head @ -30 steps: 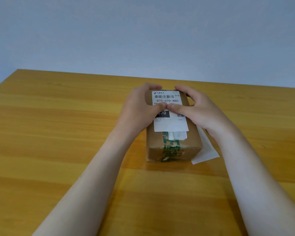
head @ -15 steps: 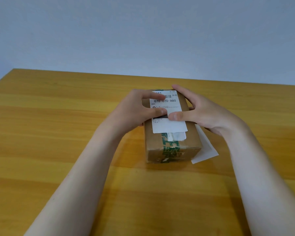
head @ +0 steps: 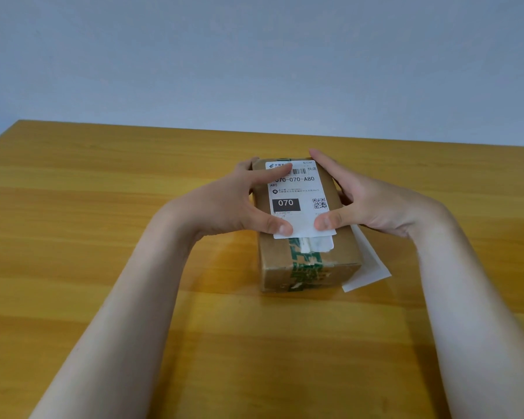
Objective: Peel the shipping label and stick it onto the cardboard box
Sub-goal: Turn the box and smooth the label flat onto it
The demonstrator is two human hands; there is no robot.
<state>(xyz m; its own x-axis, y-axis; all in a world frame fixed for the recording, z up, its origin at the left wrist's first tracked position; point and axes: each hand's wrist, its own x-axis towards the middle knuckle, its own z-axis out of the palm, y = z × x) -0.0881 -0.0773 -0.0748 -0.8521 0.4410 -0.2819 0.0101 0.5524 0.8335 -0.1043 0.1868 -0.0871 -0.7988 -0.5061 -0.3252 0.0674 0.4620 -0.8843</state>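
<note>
**Clerk:** First entry, the fingers?

**Me:** My left hand (head: 224, 207): thumb and forefinger stretched out straight, both pressing down on the shipping label (head: 297, 192). The thumb is at its near left corner and the forefinger lies across the barcode at the far end. Nothing is pinched. My other fingertips touch the far left corner of the cardboard box (head: 344, 247).

**Clerk:** Second entry?

**Me:** My right hand (head: 372, 204): thumb flat on the label's near right corner, forefinger straight along the box's right top edge. My remaining fingers go down the right side, where I cannot tell how they lie.

**Clerk:** The label itself?

**Me:** White, printed "070-070-A80", with a black "070" block and a QR code. It lies flat on the top face of the box, covering the far and middle part.

**Clerk:** Beneath it?

**Me:** One older white label (head: 322, 244), its edge showing just past the near end. Green tape (head: 306, 267) runs along the top and down the near face.

**Clerk:** Surroundings?

**Me:** One white paper sheet (head: 368, 269), against the right side of the box. One wooden table (head: 103, 237), bearing the box. One pale blue wall (head: 254, 55) behind.
</note>
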